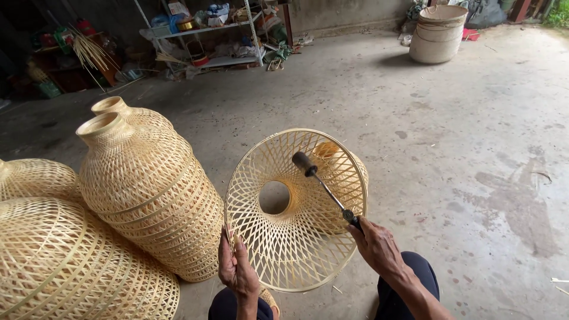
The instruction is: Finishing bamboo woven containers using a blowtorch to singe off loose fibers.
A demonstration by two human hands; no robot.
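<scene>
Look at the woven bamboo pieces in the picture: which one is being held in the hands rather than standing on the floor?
The open, funnel-shaped woven shade, its wide rim facing the camera. The left hand grips its rim while the right hand holds a hammer inside it. The others stand untouched on the floor.

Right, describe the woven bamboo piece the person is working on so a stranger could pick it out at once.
Start at the row of tall pale woven bamboo lampshades on the bare concrete floor; just to their right is the open-weave bamboo shade between the left hand and the right hand. Unlike its neighbours, it lies tipped on its side, its wide rim facing the camera, with a small metal hammer reaching inside.
</scene>
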